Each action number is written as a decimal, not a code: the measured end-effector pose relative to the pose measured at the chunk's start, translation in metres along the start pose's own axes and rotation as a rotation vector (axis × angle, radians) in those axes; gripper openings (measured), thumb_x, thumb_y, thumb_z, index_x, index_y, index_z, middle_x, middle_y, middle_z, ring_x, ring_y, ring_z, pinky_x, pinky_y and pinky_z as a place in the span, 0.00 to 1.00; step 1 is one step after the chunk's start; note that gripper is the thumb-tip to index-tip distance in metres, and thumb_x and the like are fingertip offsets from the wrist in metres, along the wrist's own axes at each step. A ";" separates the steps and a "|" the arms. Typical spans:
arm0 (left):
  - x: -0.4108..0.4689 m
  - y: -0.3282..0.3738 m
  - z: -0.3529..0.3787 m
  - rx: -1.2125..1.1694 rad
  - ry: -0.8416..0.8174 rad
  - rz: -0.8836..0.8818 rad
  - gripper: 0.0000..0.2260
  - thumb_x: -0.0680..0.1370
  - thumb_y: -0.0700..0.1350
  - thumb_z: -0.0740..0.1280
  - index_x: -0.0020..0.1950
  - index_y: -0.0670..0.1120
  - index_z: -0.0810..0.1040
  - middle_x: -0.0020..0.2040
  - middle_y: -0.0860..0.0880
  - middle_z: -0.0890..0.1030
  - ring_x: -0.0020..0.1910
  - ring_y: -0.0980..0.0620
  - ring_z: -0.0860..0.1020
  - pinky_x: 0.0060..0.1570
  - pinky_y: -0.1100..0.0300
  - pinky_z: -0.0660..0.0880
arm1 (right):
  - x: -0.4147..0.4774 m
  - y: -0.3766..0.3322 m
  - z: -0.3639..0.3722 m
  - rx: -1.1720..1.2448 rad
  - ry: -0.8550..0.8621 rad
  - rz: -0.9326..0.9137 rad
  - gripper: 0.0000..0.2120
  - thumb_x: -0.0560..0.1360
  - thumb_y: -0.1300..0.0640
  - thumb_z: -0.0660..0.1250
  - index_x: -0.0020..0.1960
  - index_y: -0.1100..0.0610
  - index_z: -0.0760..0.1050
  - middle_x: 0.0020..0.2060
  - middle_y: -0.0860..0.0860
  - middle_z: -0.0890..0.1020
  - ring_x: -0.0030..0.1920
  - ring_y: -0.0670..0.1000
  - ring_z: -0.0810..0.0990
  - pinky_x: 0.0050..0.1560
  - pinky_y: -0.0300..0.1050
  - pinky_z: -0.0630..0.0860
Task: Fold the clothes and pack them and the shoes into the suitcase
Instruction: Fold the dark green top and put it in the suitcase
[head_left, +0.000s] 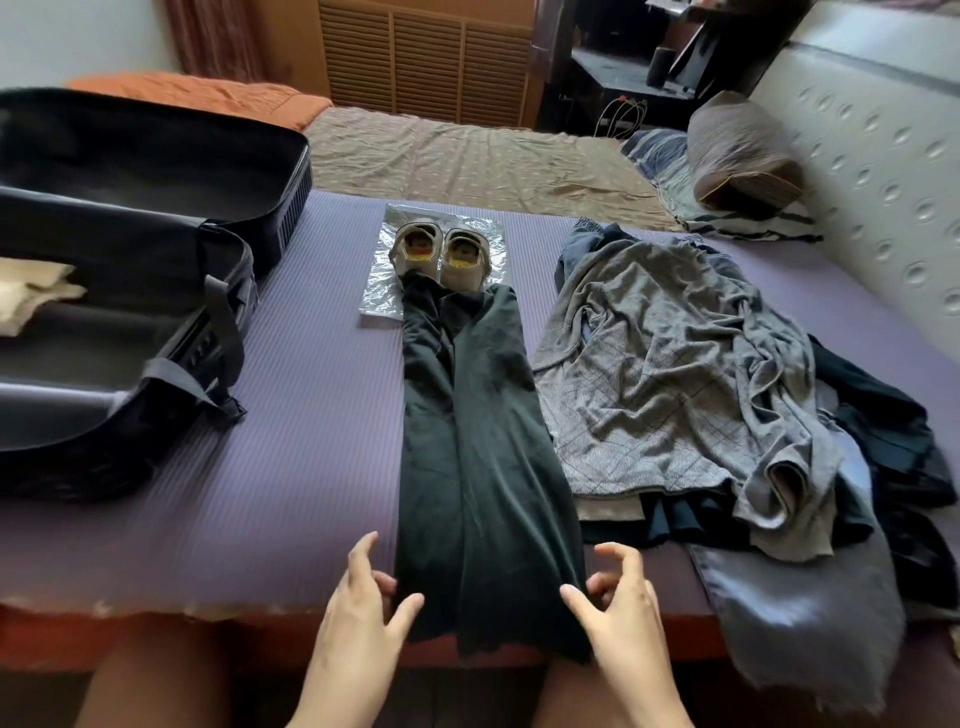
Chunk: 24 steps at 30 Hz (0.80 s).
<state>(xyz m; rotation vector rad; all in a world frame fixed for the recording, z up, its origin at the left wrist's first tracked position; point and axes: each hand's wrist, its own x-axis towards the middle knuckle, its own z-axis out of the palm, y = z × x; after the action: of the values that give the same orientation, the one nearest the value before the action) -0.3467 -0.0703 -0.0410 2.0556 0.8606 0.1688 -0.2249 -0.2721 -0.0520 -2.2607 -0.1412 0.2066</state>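
A long dark green garment (478, 457) lies folded lengthwise down the middle of the purple mat, its near end hanging over the bed edge. My left hand (358, 618) is at its left edge and my right hand (618, 608) at its right edge, both with fingers spread, holding nothing. A pair of beige shoes (441, 254) stands on a clear plastic bag (379, 296) at the garment's far end. An open black suitcase (124, 322) lies at the left with a pale cloth (31, 296) inside. A heap of unfolded clothes, grey on top (675, 374), is at the right.
The purple mat (301, 415) covers the near part of the bed. A brown pillow (743, 150) and striped cloth lie at the far right by the padded headboard (883, 171). An orange blanket (208, 96) is behind the suitcase.
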 end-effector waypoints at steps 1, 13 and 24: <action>-0.001 0.003 0.002 0.005 -0.008 -0.006 0.35 0.73 0.47 0.72 0.74 0.49 0.56 0.44 0.58 0.72 0.47 0.54 0.75 0.53 0.61 0.72 | -0.001 -0.002 -0.001 -0.009 -0.013 -0.004 0.23 0.68 0.60 0.76 0.55 0.49 0.67 0.35 0.46 0.78 0.47 0.49 0.72 0.45 0.42 0.63; -0.016 0.000 -0.005 -0.252 -0.079 -0.071 0.29 0.72 0.42 0.73 0.66 0.58 0.60 0.46 0.54 0.78 0.40 0.57 0.81 0.40 0.66 0.75 | -0.010 -0.008 0.013 -0.015 -0.023 0.022 0.19 0.69 0.62 0.74 0.53 0.52 0.67 0.35 0.47 0.75 0.48 0.54 0.74 0.51 0.45 0.68; -0.025 -0.009 0.009 -0.470 -0.021 -0.106 0.37 0.68 0.44 0.77 0.68 0.62 0.61 0.37 0.46 0.82 0.40 0.53 0.81 0.49 0.62 0.73 | -0.011 0.000 -0.003 0.178 -0.005 -0.002 0.10 0.72 0.62 0.72 0.42 0.53 0.72 0.38 0.51 0.78 0.42 0.49 0.76 0.43 0.33 0.68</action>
<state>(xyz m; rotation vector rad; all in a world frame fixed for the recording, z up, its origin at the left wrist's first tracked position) -0.3660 -0.0887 -0.0491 1.5689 0.8248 0.2638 -0.2353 -0.2759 -0.0493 -2.0826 -0.1233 0.2152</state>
